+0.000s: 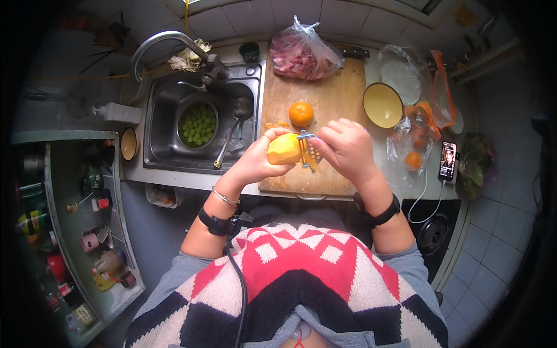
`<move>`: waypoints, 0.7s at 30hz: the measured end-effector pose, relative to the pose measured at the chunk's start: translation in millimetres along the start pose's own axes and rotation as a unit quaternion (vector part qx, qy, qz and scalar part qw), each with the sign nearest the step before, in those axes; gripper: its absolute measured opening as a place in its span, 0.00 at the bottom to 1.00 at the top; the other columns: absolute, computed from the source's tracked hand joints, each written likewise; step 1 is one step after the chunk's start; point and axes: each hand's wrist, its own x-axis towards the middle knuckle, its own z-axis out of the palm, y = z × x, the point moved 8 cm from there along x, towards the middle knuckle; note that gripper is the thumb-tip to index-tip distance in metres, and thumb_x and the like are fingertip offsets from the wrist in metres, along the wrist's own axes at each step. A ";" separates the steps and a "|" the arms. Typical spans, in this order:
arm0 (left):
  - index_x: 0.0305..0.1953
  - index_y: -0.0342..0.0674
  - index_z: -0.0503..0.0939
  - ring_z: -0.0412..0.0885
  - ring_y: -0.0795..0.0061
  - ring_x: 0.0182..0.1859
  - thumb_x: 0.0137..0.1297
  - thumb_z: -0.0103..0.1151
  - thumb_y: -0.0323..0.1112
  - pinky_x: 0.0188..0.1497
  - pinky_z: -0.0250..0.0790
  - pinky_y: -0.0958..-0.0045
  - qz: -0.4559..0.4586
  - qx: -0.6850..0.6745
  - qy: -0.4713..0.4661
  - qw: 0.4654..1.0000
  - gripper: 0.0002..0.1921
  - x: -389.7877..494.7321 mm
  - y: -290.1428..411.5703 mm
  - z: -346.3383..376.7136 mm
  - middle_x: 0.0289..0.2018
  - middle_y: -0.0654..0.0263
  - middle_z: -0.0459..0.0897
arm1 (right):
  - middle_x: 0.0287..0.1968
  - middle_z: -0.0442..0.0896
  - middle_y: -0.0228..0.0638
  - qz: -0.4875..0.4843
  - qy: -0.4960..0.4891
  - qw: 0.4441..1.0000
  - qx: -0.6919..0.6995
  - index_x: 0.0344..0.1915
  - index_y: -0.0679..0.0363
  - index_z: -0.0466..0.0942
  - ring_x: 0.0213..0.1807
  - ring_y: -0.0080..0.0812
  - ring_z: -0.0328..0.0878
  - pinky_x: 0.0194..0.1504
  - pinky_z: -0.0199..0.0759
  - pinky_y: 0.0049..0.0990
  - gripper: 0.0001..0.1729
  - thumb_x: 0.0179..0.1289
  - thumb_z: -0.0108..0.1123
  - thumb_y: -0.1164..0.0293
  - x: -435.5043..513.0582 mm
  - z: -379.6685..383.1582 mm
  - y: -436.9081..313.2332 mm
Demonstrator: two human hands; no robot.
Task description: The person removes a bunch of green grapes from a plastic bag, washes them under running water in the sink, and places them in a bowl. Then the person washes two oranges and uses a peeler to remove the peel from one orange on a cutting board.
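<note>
My left hand (258, 161) is closed around a peeled yellow-orange fruit (283, 150), held above the near part of a wooden cutting board (313, 185). In my right hand (346, 150) is a blue-framed peeler (304, 135), its head against the fruit's right side. A strip of peel (312, 162) hangs at the peeler. Just beyond my hands, an unpeeled orange persimmon (301, 114) sits on the board, with peel scraps (277, 125) to its left. The peeler's handle is mostly hidden by my right fingers.
A clear bag of raw meat (304, 54) and a black-handled knife (356, 53) lie at the back. The sink (163, 161) at left holds a bowl of green grapes (198, 125) and a ladle (233, 132). Rightward are a yellow bowl (383, 105), plastic bags and a phone (448, 160).
</note>
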 end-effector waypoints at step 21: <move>0.56 0.36 0.69 0.80 0.66 0.53 0.47 0.72 0.28 0.58 0.70 0.69 0.063 0.185 -0.043 0.980 0.32 0.8 22.0 -4.4 0.48 0.56 0.79 | 0.22 0.74 0.36 -0.032 -0.044 0.991 0.121 0.23 0.57 0.74 0.26 0.41 0.72 0.30 0.65 0.36 0.16 0.63 0.64 0.61 9.1 9.4 1.5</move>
